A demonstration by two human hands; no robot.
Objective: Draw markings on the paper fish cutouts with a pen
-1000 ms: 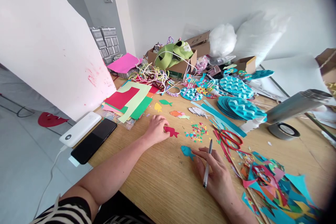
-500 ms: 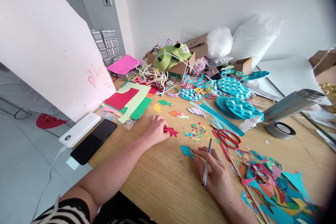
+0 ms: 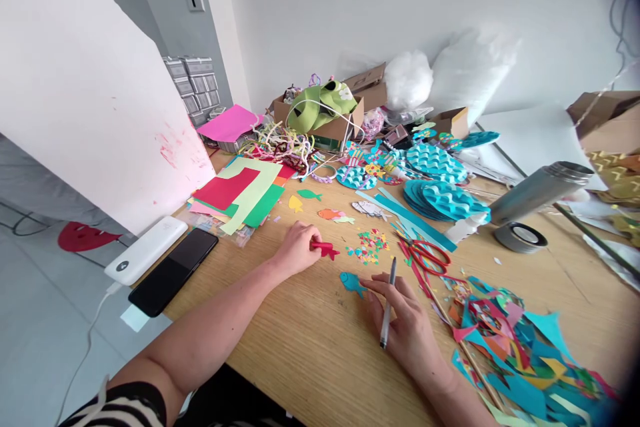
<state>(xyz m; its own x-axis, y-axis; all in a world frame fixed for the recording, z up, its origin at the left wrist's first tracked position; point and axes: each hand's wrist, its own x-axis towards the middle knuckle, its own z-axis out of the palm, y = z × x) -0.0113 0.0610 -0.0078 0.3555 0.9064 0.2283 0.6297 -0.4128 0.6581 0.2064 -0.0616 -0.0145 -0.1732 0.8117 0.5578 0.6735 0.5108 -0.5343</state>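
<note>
My left hand (image 3: 299,246) is closed on a red paper fish (image 3: 327,249), whose tail sticks out past the fingertips just above the table. In my right hand (image 3: 407,312) a pen (image 3: 388,303) is tucked between the fingers. The fingertips of that hand reach the tail of a blue paper fish (image 3: 351,281) with an inked eye. A heap of small coloured paper bits (image 3: 369,245) lies between and beyond the hands. Farther off are a yellow fish (image 3: 295,203), a green fish (image 3: 310,194), an orange fish (image 3: 329,214) and a white drawn fish (image 3: 369,209).
Red-handled scissors (image 3: 429,257) and a thin stick (image 3: 475,370) lie right of my right hand, near a pile of paper scraps (image 3: 530,353). A steel flask (image 3: 540,190) leans behind its lid (image 3: 521,238). At left are a phone (image 3: 174,271), a power bank (image 3: 146,250) and coloured sheets (image 3: 265,207).
The head view has turned slightly to the right. The red fish in my left hand appears tilted a little; my right hand stays at the blue fish with the pen.
</note>
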